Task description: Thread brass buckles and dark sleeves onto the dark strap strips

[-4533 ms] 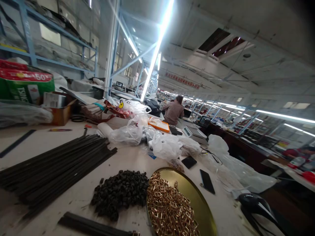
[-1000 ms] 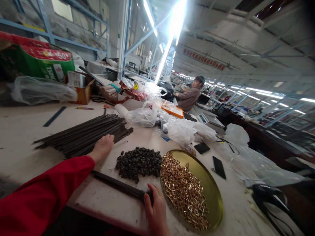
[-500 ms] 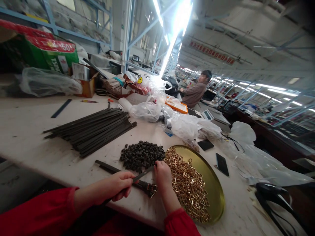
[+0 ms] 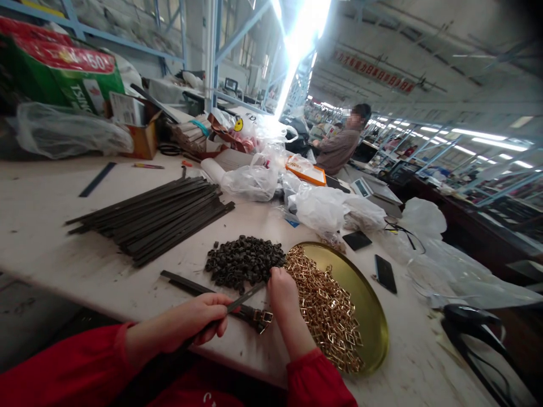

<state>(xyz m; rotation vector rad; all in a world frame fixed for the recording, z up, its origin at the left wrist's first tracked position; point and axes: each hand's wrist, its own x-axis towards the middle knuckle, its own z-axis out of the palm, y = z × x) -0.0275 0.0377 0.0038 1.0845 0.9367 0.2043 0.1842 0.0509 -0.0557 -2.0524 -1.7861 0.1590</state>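
Observation:
A thin dark strap (image 4: 247,295) is stretched between my hands above the table. My left hand (image 4: 202,317) is closed around it, and the strap's other end runs down below that hand. At the far end, the fingers of my right hand (image 4: 283,291) pinch the tip; whether a small part is there too is hidden. Under the strap lie a few dark straps fitted with gold buckles (image 4: 263,318). Just beyond is a heap of small black strap loops (image 4: 241,261). Right of my right hand, many gold buckles (image 4: 324,316) cover part of a round gold tray (image 4: 375,322).
Long black straps (image 4: 155,220) lie in a stack at left. White plastic bags (image 4: 320,212), a phone (image 4: 384,274) and a flat black object (image 4: 357,240) are beyond the tray. A black device with a cable (image 4: 470,322) stands at right. A person (image 4: 341,141) is farther back.
The view has shifted slightly, moving the tabletop things a little up in the picture. Both hands keep their hold on the strap, with little visible movement.

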